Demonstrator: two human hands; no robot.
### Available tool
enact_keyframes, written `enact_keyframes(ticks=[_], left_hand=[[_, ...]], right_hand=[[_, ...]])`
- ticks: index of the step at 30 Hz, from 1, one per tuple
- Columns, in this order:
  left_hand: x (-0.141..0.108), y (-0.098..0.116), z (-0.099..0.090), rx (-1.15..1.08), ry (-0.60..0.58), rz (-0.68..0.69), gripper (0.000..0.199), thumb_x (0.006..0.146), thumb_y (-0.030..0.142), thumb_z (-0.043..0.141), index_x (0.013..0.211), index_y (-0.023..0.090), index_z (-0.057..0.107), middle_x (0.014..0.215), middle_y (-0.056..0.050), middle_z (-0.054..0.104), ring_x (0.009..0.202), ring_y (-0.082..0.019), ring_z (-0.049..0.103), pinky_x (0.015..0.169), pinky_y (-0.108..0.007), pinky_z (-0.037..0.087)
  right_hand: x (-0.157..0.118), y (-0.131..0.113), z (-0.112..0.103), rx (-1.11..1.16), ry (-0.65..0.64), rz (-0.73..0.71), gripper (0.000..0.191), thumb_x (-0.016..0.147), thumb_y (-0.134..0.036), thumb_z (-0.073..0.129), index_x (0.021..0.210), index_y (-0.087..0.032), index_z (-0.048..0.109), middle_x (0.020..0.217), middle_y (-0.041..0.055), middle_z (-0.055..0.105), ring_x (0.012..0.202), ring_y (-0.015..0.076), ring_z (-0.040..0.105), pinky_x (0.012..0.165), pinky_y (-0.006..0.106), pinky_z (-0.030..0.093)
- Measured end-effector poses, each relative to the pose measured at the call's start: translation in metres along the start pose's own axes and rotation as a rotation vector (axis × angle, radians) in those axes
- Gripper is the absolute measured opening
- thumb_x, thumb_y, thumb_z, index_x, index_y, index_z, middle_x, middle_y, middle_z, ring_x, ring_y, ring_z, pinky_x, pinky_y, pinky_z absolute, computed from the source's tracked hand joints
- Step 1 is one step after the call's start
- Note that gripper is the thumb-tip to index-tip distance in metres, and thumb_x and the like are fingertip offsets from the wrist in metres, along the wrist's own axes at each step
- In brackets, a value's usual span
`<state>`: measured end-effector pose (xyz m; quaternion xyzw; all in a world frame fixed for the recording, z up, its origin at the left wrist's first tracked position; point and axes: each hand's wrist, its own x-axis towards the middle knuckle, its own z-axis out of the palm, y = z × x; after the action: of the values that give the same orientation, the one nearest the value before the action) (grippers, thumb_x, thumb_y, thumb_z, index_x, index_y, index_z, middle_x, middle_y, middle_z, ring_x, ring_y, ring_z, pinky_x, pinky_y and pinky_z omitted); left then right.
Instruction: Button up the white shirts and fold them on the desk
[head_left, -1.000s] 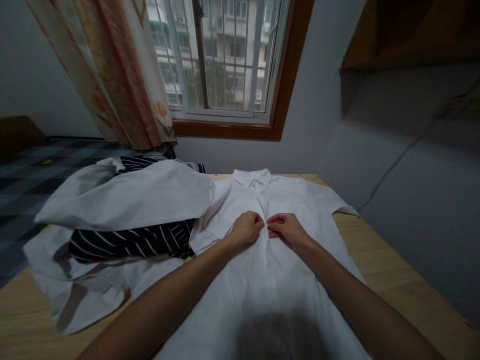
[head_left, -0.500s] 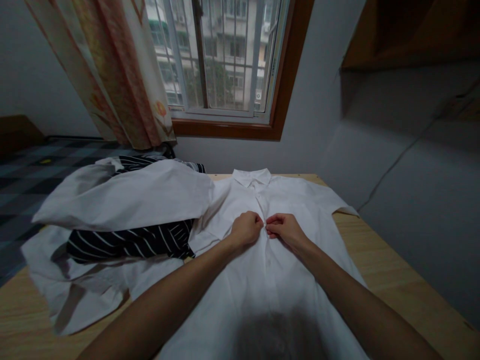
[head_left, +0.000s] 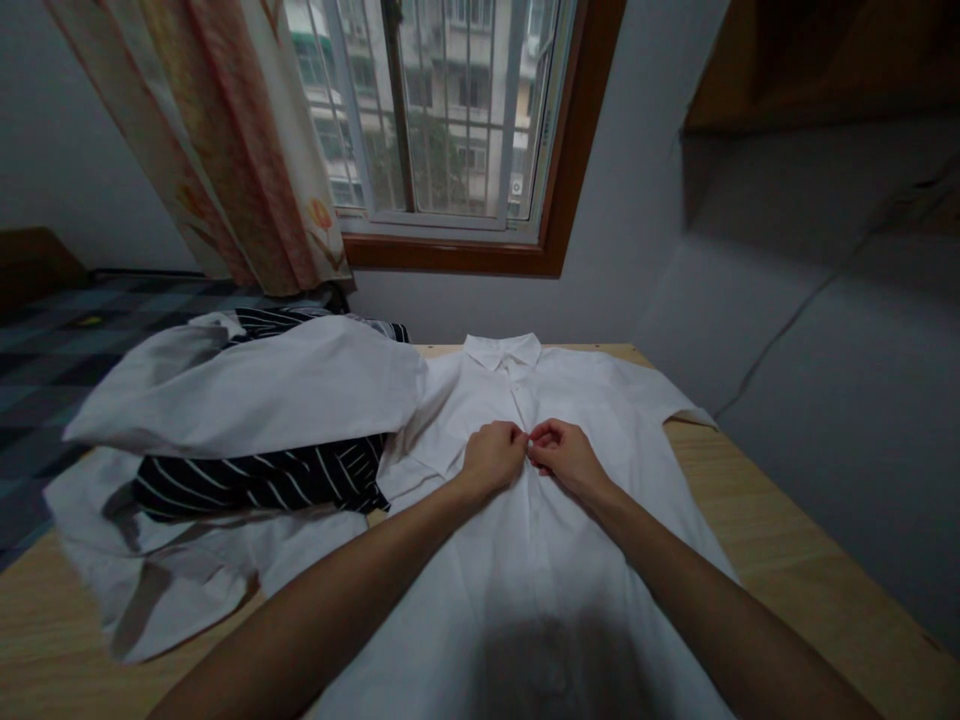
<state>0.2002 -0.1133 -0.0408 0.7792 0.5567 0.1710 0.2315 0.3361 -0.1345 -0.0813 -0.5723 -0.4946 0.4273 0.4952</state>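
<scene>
A white short-sleeved shirt (head_left: 600, 400) lies front up on the wooden table, its collar toward the window. At the middle of its chest, my left hand (head_left: 495, 455) pinches the front placket from the left. My right hand (head_left: 566, 455) pinches the same spot from the right, and the two sets of fingertips meet there. Whatever button sits between them is hidden by the fingers. Both forearms reach across the lower part of the shirt.
Left of the shirt, a heap of white clothing (head_left: 277, 385) lies with a black-and-white striped garment (head_left: 255, 480). The wooden table (head_left: 795, 540) runs beneath. Behind are a checked bed (head_left: 45, 350), a curtain (head_left: 240, 150) and a window; a shelf (head_left: 817, 70) hangs upper right.
My right hand has shifted slightly left and up, closer to my left fingertips. My left hand keeps its pinch on the placket, and the clothes lie as before.
</scene>
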Motion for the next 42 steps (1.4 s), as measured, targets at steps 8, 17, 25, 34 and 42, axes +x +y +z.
enact_keyframes(ticks=[8, 17, 25, 34, 42], left_hand=[[0.002, -0.002, 0.005, -0.036, 0.062, 0.032, 0.021, 0.084, 0.027, 0.055, 0.082, 0.017, 0.074, 0.082, -0.006, 0.073, 0.073, -0.018, 0.063, 0.064, -0.026, 0.04], [0.006, -0.014, 0.01, -0.139, 0.08, 0.104, 0.017, 0.083, 0.022, 0.057, 0.082, 0.016, 0.073, 0.079, -0.004, 0.072, 0.07, -0.016, 0.06, 0.064, -0.025, 0.039], [0.004, -0.009, 0.006, -0.221, 0.082, 0.06, 0.021, 0.083, 0.021, 0.053, 0.079, 0.014, 0.073, 0.077, -0.005, 0.071, 0.07, -0.016, 0.061, 0.062, -0.025, 0.039], [0.004, -0.014, 0.013, 0.017, 0.132, 0.149, 0.021, 0.092, 0.021, 0.046, 0.087, 0.015, 0.066, 0.087, -0.007, 0.068, 0.08, -0.018, 0.059, 0.072, -0.028, 0.042], [0.002, -0.016, -0.001, 0.398, 0.088, 0.456, 0.02, 0.095, 0.019, 0.039, 0.096, 0.016, 0.058, 0.1, -0.009, 0.06, 0.094, -0.023, 0.054, 0.084, -0.036, 0.042]], right_hand=[[0.0, 0.0, -0.001, -0.014, 0.004, -0.068, 0.028, 0.058, -0.019, 0.064, 0.084, -0.021, 0.054, 0.058, -0.0082, 0.058, 0.043, 0.0101, 0.055, 0.037, 0.02, 0.045], [-0.001, -0.008, -0.003, 0.002, 0.018, 0.093, 0.011, 0.068, -0.026, 0.064, 0.072, -0.017, 0.059, 0.059, -0.0001, 0.062, 0.05, 0.0129, 0.06, 0.041, 0.021, 0.047], [-0.018, -0.019, 0.0, -0.712, 0.147, -0.369, 0.012, 0.086, -0.023, 0.052, 0.08, -0.019, 0.061, 0.072, 0.0027, 0.065, 0.066, 0.0163, 0.059, 0.064, 0.028, 0.041], [-0.015, -0.015, 0.001, -0.655, 0.145, -0.295, 0.011, 0.084, -0.025, 0.052, 0.08, -0.02, 0.06, 0.073, 0.0012, 0.063, 0.067, 0.0165, 0.055, 0.064, 0.028, 0.037], [0.005, 0.0, -0.006, -0.293, -0.007, -0.216, 0.013, 0.075, -0.031, 0.055, 0.071, -0.019, 0.058, 0.065, -0.002, 0.057, 0.062, 0.0142, 0.052, 0.061, 0.026, 0.042]])
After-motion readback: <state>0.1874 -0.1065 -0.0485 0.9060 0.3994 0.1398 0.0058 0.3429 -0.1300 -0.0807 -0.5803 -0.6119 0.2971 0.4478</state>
